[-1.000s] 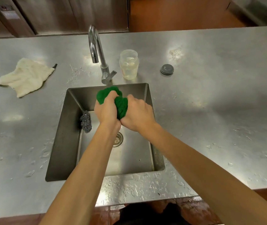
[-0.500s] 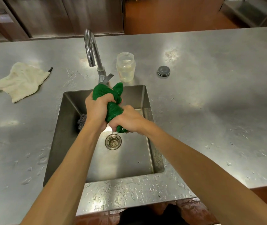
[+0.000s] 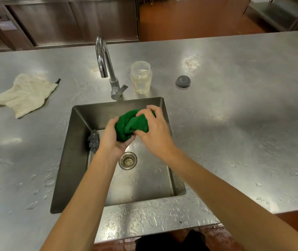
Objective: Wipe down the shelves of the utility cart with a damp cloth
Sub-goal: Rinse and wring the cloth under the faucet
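Note:
A bunched green cloth (image 3: 131,125) hangs over the steel sink (image 3: 75,160), held between both hands. My left hand (image 3: 112,140) cups it from below and the left side. My right hand (image 3: 155,132) grips its top and right side with bent fingers. Both hands look wet. The tap (image 3: 104,64) stands behind the sink with no water running. No utility cart is in view.
A steel wool pad (image 3: 93,140) lies in the sink's left corner, above the drain (image 3: 128,160). On the wet steel counter (image 3: 244,124) are a cream cloth (image 3: 23,95), an open clear jar (image 3: 141,77) and its grey lid (image 3: 183,81).
The hands went from twisting the cloth tightly upright to loosening it. My right hand moved up over the cloth's top and the left turned palm-up beneath it.

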Motion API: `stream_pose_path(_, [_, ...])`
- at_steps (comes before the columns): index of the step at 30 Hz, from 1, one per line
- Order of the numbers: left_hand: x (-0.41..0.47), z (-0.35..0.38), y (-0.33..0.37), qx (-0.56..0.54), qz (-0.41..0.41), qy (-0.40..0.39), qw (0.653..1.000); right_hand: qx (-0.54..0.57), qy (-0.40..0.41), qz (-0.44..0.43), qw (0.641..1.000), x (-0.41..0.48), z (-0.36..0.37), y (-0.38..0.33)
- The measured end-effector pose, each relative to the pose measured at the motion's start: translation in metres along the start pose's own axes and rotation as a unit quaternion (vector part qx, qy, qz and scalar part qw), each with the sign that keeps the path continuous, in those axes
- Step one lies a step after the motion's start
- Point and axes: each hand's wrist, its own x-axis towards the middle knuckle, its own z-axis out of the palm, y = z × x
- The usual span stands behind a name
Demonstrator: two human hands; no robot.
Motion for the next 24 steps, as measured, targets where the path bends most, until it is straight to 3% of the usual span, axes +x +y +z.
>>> stream_pose_path(10, [0.003, -0.021, -0.007, 0.195, -0.053, 0.009, 0.979, 0.209, -0.057, -0.008, 0.976, 0.024, -0.048, -0.002])
stream_pose_path(13, [-0.003, -0.023, -0.013, 0.290, 0.049, 0.029, 0.955, 0.253, -0.041, 0.018, 0.967, 0.028, -0.044, -0.013])
stream_pose_path(16, [-0.006, -0.025, -0.016, 0.282, 0.170, -0.039, 0.944, 0.306, -0.053, 0.067, 0.948, 0.027, -0.040, -0.018])
stream_pose_path(19, [-0.008, -0.023, -0.019, 0.271, 0.200, -0.130, 0.933, 0.428, -0.076, 0.133, 0.891, 0.027, -0.043, -0.019])
stream_pose_path(24, [-0.009, -0.012, -0.025, 0.259, 0.185, -0.186, 0.930, 0.656, -0.082, 0.192, 0.725, 0.027, -0.060, -0.024])
